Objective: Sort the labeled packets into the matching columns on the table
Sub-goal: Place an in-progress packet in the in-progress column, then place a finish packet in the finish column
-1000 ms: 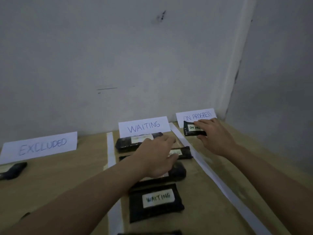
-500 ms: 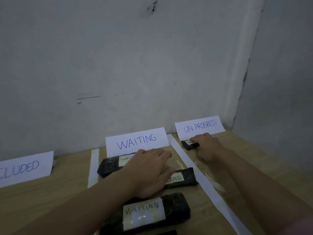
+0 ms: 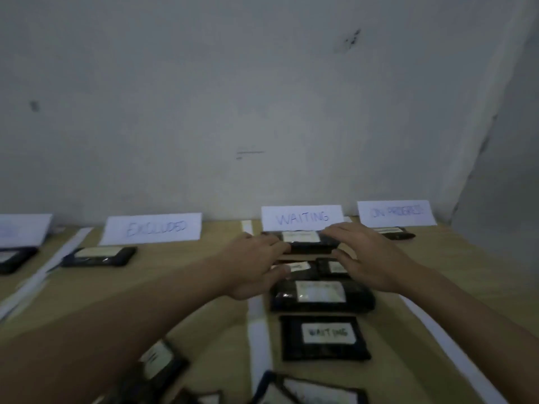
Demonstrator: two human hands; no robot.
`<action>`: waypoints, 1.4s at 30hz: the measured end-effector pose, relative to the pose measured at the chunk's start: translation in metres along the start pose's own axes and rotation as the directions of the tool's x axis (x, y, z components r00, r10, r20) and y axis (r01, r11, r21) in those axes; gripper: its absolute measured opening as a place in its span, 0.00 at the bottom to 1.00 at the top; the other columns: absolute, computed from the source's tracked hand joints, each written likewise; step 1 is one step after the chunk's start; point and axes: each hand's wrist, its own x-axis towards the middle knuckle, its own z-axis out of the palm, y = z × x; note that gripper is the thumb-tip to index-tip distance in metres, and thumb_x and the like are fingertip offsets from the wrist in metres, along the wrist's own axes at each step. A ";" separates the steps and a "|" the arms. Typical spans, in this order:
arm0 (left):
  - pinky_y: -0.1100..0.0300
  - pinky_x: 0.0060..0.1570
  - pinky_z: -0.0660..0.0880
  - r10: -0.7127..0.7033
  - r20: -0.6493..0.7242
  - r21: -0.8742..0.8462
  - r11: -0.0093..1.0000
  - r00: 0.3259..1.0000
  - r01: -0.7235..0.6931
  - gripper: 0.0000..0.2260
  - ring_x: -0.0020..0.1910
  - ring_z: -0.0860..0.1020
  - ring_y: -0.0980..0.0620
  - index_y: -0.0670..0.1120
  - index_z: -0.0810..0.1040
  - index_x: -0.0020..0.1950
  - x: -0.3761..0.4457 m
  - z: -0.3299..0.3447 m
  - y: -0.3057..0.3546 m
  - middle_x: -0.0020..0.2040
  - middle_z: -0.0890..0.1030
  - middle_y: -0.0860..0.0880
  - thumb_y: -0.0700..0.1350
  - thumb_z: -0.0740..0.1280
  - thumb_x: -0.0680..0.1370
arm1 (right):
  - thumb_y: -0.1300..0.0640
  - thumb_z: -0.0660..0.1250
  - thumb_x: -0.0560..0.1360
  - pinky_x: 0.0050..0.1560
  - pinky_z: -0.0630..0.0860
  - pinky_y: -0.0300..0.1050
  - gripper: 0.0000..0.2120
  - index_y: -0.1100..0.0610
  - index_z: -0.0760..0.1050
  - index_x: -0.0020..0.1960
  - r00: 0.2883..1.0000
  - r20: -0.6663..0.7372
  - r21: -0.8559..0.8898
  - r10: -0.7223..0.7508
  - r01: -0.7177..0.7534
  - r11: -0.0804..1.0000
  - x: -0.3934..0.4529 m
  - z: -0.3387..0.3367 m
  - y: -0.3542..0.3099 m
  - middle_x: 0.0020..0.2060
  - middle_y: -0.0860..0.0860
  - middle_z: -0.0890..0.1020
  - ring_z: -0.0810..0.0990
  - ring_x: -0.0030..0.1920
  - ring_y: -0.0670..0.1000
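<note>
Several black packets with white labels lie in the WAITING column under the WAITING sign (image 3: pixel 302 217). My left hand (image 3: pixel 256 263) and my right hand (image 3: pixel 369 258) hover over that column's far end, fingers spread and relaxed, either side of the top packet (image 3: pixel 302 239). Two small packets (image 3: pixel 332 268) lie between my hands, then a bigger packet (image 3: pixel 320 295) and one reading WAITING (image 3: pixel 325 338). One packet (image 3: pixel 393 232) lies below the ON PROGRESS sign (image 3: pixel 396 212). Another packet (image 3: pixel 100 256) lies under the EXCLUDED sign (image 3: pixel 153 228).
White paper strips (image 3: pixel 258 330) divide the wooden table (image 3: pixel 437 272) into columns. Unsorted packets (image 3: pixel 309 390) lie at the near edge, one (image 3: pixel 157 360) beside my left forearm. A further sign (image 3: pixel 23 228) and packet (image 3: pixel 11 259) sit far left. Walls close the back and right.
My right hand let go of the ON PROGRESS packet and moved left over the WAITING column. The camera view swung left and the frame is motion-blurred.
</note>
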 end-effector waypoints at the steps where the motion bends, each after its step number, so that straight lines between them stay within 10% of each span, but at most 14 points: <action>1: 0.53 0.64 0.63 -0.025 0.005 -0.006 1.000 1.000 0.025 0.22 0.66 0.68 0.49 0.48 0.64 0.69 -0.018 -0.004 -0.007 0.67 0.70 0.48 0.56 0.48 0.79 | 0.56 0.60 0.77 0.60 0.66 0.41 0.17 0.51 0.69 0.66 1.000 0.006 0.020 -0.025 0.025 0.999 0.000 -0.003 -0.019 0.63 0.46 0.74 0.69 0.62 0.47; 9: 0.53 0.64 0.65 -0.254 0.018 -0.066 0.965 0.967 0.255 0.19 0.66 0.69 0.48 0.48 0.66 0.69 -0.155 -0.020 -0.067 0.68 0.70 0.49 0.54 0.52 0.80 | 0.55 0.62 0.77 0.51 0.67 0.32 0.12 0.51 0.77 0.59 0.968 0.088 0.179 -0.233 0.215 0.960 0.008 0.005 -0.160 0.52 0.42 0.79 0.73 0.49 0.37; 13: 0.55 0.61 0.65 -0.323 0.033 -0.093 0.941 0.946 0.325 0.19 0.65 0.70 0.48 0.48 0.66 0.69 -0.204 -0.015 -0.088 0.67 0.70 0.49 0.53 0.53 0.81 | 0.54 0.61 0.77 0.59 0.70 0.43 0.13 0.50 0.75 0.60 0.945 0.222 0.182 -0.239 0.201 0.963 0.015 0.031 -0.214 0.57 0.45 0.79 0.74 0.57 0.45; 21: 0.53 0.66 0.61 -0.305 0.074 -0.054 0.949 0.949 0.310 0.19 0.67 0.67 0.50 0.48 0.64 0.70 -0.245 0.001 -0.104 0.69 0.69 0.49 0.53 0.51 0.81 | 0.52 0.61 0.76 0.48 0.76 0.50 0.08 0.55 0.76 0.48 0.885 0.466 0.125 -0.001 -0.064 0.990 0.015 0.087 -0.247 0.46 0.52 0.80 0.78 0.46 0.53; 27: 0.53 0.65 0.62 -0.311 0.036 -0.127 0.941 0.950 0.313 0.20 0.66 0.68 0.50 0.48 0.62 0.71 -0.248 0.006 -0.100 0.69 0.69 0.50 0.53 0.52 0.81 | 0.67 0.69 0.70 0.42 0.71 0.37 0.15 0.57 0.77 0.55 0.951 0.206 0.441 0.230 -0.300 0.846 0.020 0.081 -0.250 0.48 0.52 0.79 0.75 0.46 0.49; 30: 0.56 0.59 0.70 -0.440 -0.064 -0.476 0.803 0.896 0.360 0.22 0.61 0.72 0.51 0.48 0.61 0.72 -0.245 0.006 -0.094 0.66 0.72 0.49 0.52 0.57 0.80 | 0.67 0.72 0.68 0.49 0.75 0.40 0.16 0.55 0.79 0.53 0.946 0.035 0.682 0.323 -0.259 0.684 0.024 0.063 -0.252 0.49 0.52 0.81 0.79 0.48 0.49; 36: 0.60 0.45 0.74 -0.657 -0.062 -0.969 0.219 0.751 0.111 0.12 0.47 0.80 0.56 0.48 0.71 0.62 -0.239 -0.014 -0.078 0.53 0.79 0.52 0.47 0.59 0.80 | 0.67 0.71 0.69 0.55 0.78 0.50 0.15 0.52 0.79 0.51 0.953 0.046 0.923 0.298 -0.155 0.353 0.027 0.035 -0.263 0.47 0.49 0.83 0.81 0.52 0.50; 42: 0.64 0.39 0.73 -0.674 -0.072 -0.984 0.169 0.735 0.058 0.06 0.41 0.81 0.59 0.49 0.75 0.53 -0.252 -0.020 -0.087 0.48 0.82 0.50 0.42 0.65 0.77 | 0.68 0.68 0.72 0.55 0.78 0.47 0.14 0.55 0.78 0.54 0.980 0.031 0.926 0.199 -0.103 0.364 0.029 0.027 -0.272 0.49 0.50 0.83 0.80 0.55 0.50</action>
